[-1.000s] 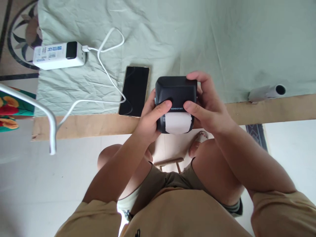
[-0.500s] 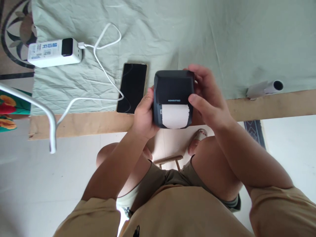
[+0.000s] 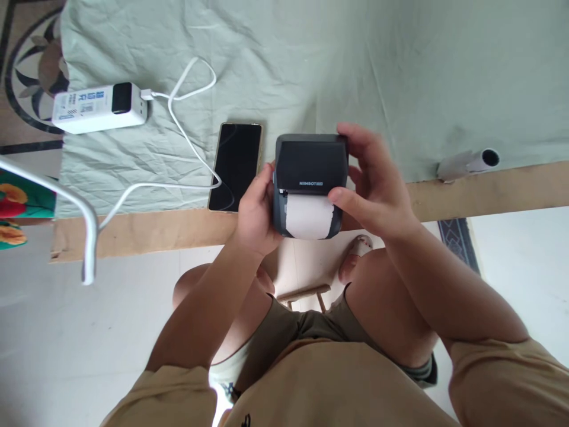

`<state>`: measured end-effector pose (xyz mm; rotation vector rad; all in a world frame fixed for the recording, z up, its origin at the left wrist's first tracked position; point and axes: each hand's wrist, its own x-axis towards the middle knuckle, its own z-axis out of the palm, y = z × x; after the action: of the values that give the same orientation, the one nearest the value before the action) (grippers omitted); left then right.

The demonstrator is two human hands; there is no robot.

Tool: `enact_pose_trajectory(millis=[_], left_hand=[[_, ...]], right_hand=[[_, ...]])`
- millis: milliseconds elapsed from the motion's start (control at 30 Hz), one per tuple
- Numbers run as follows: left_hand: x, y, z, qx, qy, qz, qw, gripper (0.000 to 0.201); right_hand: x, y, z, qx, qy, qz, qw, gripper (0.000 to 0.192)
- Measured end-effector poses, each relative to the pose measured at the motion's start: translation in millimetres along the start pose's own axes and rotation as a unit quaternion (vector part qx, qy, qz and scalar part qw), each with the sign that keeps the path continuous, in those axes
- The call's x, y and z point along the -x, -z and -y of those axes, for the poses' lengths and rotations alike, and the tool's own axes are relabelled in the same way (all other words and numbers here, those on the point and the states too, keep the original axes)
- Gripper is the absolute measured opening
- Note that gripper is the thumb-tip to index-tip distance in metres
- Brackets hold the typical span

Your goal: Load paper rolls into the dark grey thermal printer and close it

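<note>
A black label printer (image 3: 311,160) with a white strip of paper (image 3: 310,216) at its front is held above the table's near edge. My left hand (image 3: 259,207) is closed around its left side, thumb along the edge and the other fingers mostly hidden underneath. On the opposite side, my right hand (image 3: 376,184) grips the printer, its thumb pressed at the lower right corner of the lid and a fingertip at the upper right corner. A narrow gap shows under the lid's front edge at the left.
Left of the printer lies a dark phone (image 3: 236,166), a white cable (image 3: 178,121) touching its edge. That cable plugs into a white power bank (image 3: 100,110). A white roll (image 3: 466,165) rests near the table's right front edge. A curved white tube (image 3: 89,237) crosses the left side.
The lid's front edge has risen slightly from the printer body, opening a gap at its left. My right thumb has shifted a little left and down. The whole view has shifted slightly.
</note>
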<state>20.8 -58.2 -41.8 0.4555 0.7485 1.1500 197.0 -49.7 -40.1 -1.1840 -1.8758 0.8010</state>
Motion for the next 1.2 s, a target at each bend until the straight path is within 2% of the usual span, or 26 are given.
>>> enact_pose_trajectory(millis=[67,200,267,367,433,533,600,667,800,900,1033,1133,1200], left_hand=[[1,-1.4,0,-0.015,-0.016,0.019,1.000,0.034],[3,-2.8,-1,-0.071,-0.018,0.056,0.996,0.022],[3,-2.8,-1,-0.087,-0.018,0.058,0.994,0.021],[2,-2.1,0,-0.087,-0.018,0.050,0.995,0.023],[2,-1.7,0,-0.080,-0.020,0.053,0.995,0.024],[3,-1.9,0,-0.073,-0.023,0.069,0.995,0.027],[4,-2.6,0,-0.074,-0.021,0.081,0.994,0.027],[4,-3.4,-1,-0.077,-0.014,0.087,0.993,0.026],[5,-4.0,-2,-0.078,0.004,0.081,0.994,0.031],[5,-3.4,-1,-0.084,0.014,0.076,0.993,0.037],[4,-2.9,0,-0.091,0.012,0.080,0.993,0.039],[4,-3.2,-1,-0.087,0.004,0.082,0.993,0.035],[4,-3.4,-1,-0.081,-0.004,0.073,0.994,0.029]], right_hand=[[-3,0,3,-0.009,0.001,-0.089,0.996,0.067],[-17,1,14,-0.090,-0.005,-0.214,0.973,0.031],[-23,2,19,-0.119,-0.007,-0.251,0.961,0.028],[-25,3,23,-0.124,-0.020,-0.263,0.957,0.027],[-22,5,24,-0.073,-0.014,-0.247,0.966,0.021],[-15,9,26,0.136,0.016,-0.138,0.981,0.006],[-13,13,29,0.242,0.027,-0.052,0.969,0.013],[-12,17,33,0.295,0.013,0.011,0.955,0.019],[-13,22,37,0.351,-0.010,0.084,0.932,0.021],[-15,22,36,0.345,-0.023,0.097,0.933,0.021],[-14,24,36,0.269,-0.040,0.076,0.959,0.025],[-10,31,38,0.165,-0.015,0.048,0.985,0.028],[-6,37,34,0.040,-0.008,0.029,0.999,0.033]])
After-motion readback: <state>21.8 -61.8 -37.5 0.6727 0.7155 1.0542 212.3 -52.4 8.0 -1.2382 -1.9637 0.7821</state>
